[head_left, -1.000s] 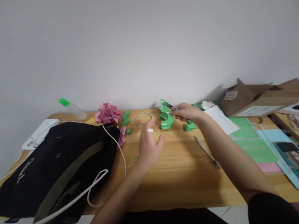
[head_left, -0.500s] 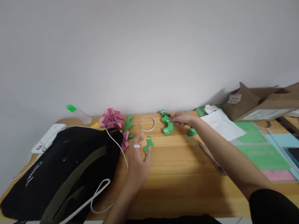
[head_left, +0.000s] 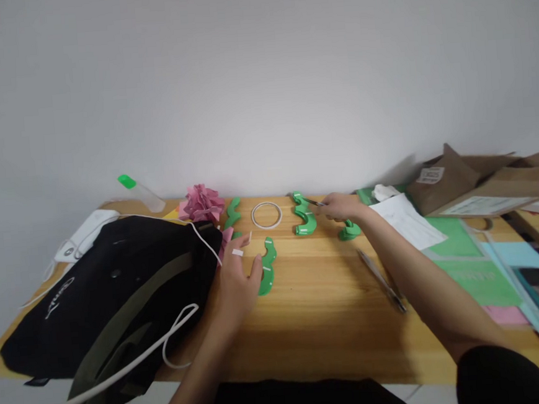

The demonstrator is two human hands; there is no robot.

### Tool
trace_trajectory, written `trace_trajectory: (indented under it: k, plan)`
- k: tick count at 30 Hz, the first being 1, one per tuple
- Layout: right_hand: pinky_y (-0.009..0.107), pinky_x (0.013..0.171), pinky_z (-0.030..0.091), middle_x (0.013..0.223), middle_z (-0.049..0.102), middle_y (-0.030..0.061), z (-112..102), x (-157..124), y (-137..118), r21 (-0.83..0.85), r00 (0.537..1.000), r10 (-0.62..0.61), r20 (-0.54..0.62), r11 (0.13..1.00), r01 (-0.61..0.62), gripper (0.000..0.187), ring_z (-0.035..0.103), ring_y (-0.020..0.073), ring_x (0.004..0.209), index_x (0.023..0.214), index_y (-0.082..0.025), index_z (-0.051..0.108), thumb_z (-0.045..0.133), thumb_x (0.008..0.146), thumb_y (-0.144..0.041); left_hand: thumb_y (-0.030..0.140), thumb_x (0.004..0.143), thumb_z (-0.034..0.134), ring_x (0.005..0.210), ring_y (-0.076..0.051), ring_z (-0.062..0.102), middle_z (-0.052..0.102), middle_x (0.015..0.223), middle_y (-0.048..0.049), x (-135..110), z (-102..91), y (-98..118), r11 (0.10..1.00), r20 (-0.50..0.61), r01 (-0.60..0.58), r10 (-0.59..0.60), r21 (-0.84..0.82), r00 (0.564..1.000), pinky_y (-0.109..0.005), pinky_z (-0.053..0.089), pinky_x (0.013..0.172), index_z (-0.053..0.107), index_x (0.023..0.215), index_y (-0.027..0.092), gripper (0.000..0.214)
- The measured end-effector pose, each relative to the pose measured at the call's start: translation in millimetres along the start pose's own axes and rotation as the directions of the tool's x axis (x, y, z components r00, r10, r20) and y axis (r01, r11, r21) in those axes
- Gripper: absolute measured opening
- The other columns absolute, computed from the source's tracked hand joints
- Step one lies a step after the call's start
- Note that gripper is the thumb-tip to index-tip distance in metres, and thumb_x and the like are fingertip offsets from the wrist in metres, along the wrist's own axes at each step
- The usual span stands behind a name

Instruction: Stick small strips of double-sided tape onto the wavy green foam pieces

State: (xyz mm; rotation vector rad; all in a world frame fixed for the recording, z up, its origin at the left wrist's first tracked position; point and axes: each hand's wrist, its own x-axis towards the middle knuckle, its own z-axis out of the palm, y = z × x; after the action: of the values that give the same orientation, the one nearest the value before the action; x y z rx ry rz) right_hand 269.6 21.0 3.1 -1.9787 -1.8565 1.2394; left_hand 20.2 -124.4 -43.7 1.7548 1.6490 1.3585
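Observation:
My left hand (head_left: 239,280) is open, its thumb and fingers apart, beside a wavy green paper piece (head_left: 269,270) on the table. A short white strip (head_left: 237,252) sticks to one finger, and another white bit shows at a fingertip. My right hand (head_left: 341,207) is closed around a slim, dark, pointed tool (head_left: 315,202); its exact kind is too small to tell. The tool's tip reaches a second wavy green piece (head_left: 306,222) bearing white strips. Partly under my right wrist lies another green piece (head_left: 349,230). Between the hands, farther back, rests a white tape roll (head_left: 266,215).
A black bag (head_left: 117,282) with a white cable (head_left: 124,366) covers the left side. A pink paper flower (head_left: 202,203) stands behind it, near a green piece (head_left: 232,214). Long slim tool (head_left: 382,280), papers (head_left: 406,222) and cardboard box (head_left: 496,184) lie right.
My left hand has shifted slightly left, away from the green piece, which now shows more of its length. My right hand has drawn the tool slightly right. The camera view has also shifted.

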Motion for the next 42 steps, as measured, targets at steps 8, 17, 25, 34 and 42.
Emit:
trace_trajectory:
  k: [8,17,25,34,42]
  plan:
    - [0.022,0.040,0.027,0.044,0.042,-0.0040,10.7,-15.2,-29.2,-0.020,0.986,-0.108,-0.130,0.994,0.106,0.026,0.037,0.0082,0.040,0.058,-0.018,0.053,0.062,0.081,-0.026,0.020,0.084,0.055,0.097,-0.024,0.066,0.065,0.105,-0.0080,-10.7,-14.2,-1.6,0.999,0.019,0.036,-0.036,0.008,0.999,-0.045,0.052,0.089,0.054,0.111,0.022,0.027]
    - [0.022,0.058,0.044,0.071,0.069,0.0033,123.4,20.9,-104.2,-0.079,0.954,-0.279,-0.106,0.959,0.272,0.020,0.062,0.0153,0.065,0.088,-0.016,0.071,0.058,0.083,-0.030,0.020,0.087,0.052,0.081,-0.018,0.067,0.068,0.091,-0.0062,-23.9,-26.3,-0.3,0.999,0.038,0.043,-0.043,-0.012,0.998,-0.032,0.054,0.076,0.058,0.105,0.017,0.019]
    - [0.028,0.079,0.047,0.106,0.074,0.0050,142.2,38.8,-114.1,-0.307,0.924,-0.360,-0.129,0.901,0.308,0.037,0.066,0.0238,0.099,0.112,-0.025,0.070,0.061,0.077,-0.021,0.018,0.089,0.052,0.081,-0.015,0.068,0.070,0.091,-0.0052,-32.3,-40.5,-5.9,0.999,-0.010,0.032,-0.032,-0.038,0.999,-0.027,0.054,0.075,0.058,0.107,0.017,0.019]
    - [0.028,0.075,0.046,0.105,0.075,0.0087,131.6,46.7,-112.8,-0.489,0.896,-0.443,-0.046,0.791,0.366,0.033,0.067,0.0248,0.096,0.112,-0.022,0.071,0.059,0.082,-0.027,0.017,0.089,0.052,0.082,-0.014,0.068,0.070,0.092,-0.0044,-29.6,-40.8,-5.3,0.999,-0.031,0.020,-0.022,-0.048,0.999,-0.026,0.054,0.076,0.059,0.106,0.018,0.018]
    - [0.029,0.075,0.045,0.104,0.075,0.0103,125.1,45.9,-109.1,-0.538,0.875,-0.484,-0.017,0.742,0.400,0.029,0.068,0.0248,0.095,0.108,-0.020,0.073,0.055,0.086,-0.027,0.018,0.089,0.053,0.081,-0.015,0.068,0.069,0.091,-0.0048,-31.2,-42.2,-3.9,0.998,-0.029,0.035,-0.036,-0.043,0.999,-0.026,0.054,0.075,0.058,0.105,0.018,0.017]
